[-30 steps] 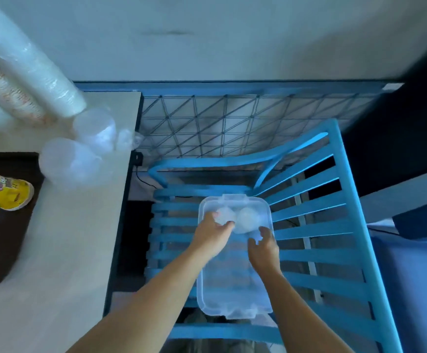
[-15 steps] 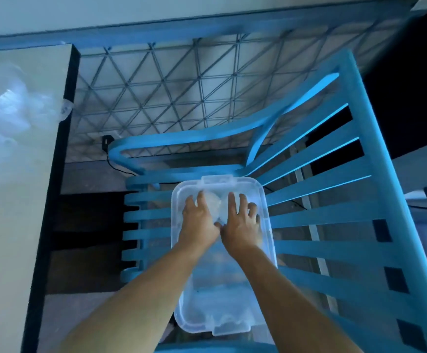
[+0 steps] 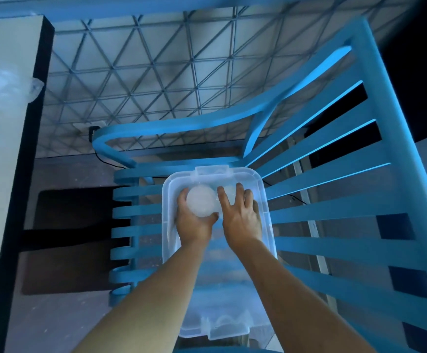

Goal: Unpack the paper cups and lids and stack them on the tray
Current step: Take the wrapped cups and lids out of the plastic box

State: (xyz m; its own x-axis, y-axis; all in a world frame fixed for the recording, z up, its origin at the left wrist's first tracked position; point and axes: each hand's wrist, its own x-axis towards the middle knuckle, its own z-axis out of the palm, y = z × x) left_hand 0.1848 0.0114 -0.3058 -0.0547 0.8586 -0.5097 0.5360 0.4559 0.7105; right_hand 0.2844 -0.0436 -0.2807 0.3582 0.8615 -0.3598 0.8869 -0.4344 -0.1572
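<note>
Left grip (image 3: 194,222) clasps a pale round stack (image 3: 201,202), cups or lids unclear, at the clear bin's (image 3: 167,200) 12 o'clock end, right grip (image 3: 241,217) spread open on its 3 o'clock neighbour (image 3: 230,193); probably light, crushable, slick-wrapped: hold round the sides.

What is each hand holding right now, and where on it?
Left hand grips a round white piece across its rim. Right hand lies over a second round piece in the clear bin; grip unclear.

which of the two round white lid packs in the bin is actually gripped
The left pack: the left hand curls round its rim. The right pack only lies under the spread fingers of the right hand.
</note>
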